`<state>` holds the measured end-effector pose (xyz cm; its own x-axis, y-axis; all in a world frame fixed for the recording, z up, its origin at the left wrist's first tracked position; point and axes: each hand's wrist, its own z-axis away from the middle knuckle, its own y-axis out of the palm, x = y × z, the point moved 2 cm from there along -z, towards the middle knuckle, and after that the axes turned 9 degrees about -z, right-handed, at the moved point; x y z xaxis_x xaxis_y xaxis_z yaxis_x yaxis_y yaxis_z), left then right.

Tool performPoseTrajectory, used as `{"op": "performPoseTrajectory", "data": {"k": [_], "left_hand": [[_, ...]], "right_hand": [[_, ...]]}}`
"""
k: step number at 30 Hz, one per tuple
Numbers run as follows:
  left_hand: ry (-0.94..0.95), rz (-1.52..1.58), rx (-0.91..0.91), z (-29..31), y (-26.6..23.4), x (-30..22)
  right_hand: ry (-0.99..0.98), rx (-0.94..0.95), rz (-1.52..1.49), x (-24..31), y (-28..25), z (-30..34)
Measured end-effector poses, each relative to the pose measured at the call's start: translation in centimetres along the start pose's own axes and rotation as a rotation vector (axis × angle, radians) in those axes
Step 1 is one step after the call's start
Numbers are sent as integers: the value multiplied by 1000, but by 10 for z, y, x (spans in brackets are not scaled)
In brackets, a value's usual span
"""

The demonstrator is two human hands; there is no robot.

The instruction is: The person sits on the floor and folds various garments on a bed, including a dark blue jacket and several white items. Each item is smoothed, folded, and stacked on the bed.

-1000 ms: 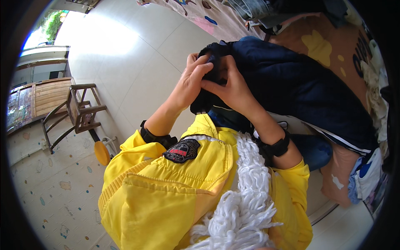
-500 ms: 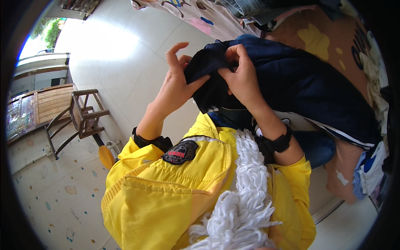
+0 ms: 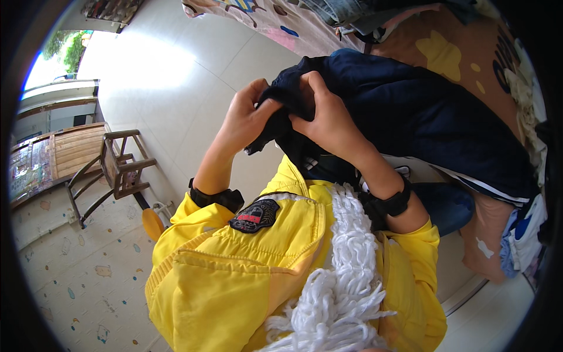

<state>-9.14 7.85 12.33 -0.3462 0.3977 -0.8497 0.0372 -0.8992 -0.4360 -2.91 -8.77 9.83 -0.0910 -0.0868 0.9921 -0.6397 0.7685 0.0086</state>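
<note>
Head view, left hand (image 3: 243,126), right hand (image 3: 328,120) pinching navy garment (image 3: 422,111) edge, open floor (image 3: 176,76) left.

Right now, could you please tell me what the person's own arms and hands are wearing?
Both hands are bare. The left hand and right hand each have a black strap at the wrist. Behind the straps come bright yellow jacket sleeves; the jacket has a dark badge and white yarn fringe.

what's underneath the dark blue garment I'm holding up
Under the dark blue garment lies a brown bedcover with yellow shapes. Both hands, left and right, grip its edge. Whatever sits beneath its middle is covered.
</note>
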Motion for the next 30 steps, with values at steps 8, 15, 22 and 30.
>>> {"op": "performPoseTrajectory", "data": {"k": [8, 15, 22, 30], "left_hand": [[25, 264, -173, -8, 10, 11], [-83, 826, 111, 3, -6, 26], [-349, 784, -33, -15, -37, 92], [-532, 593, -84, -43, -89, 157]], "right_hand": [[-46, -3, -121, 4, 10, 5], [-213, 217, -209, -6, 24, 10], [-273, 385, 228, -18, 9, 23], [-311, -603, 995, 8, -185, 96]]}}
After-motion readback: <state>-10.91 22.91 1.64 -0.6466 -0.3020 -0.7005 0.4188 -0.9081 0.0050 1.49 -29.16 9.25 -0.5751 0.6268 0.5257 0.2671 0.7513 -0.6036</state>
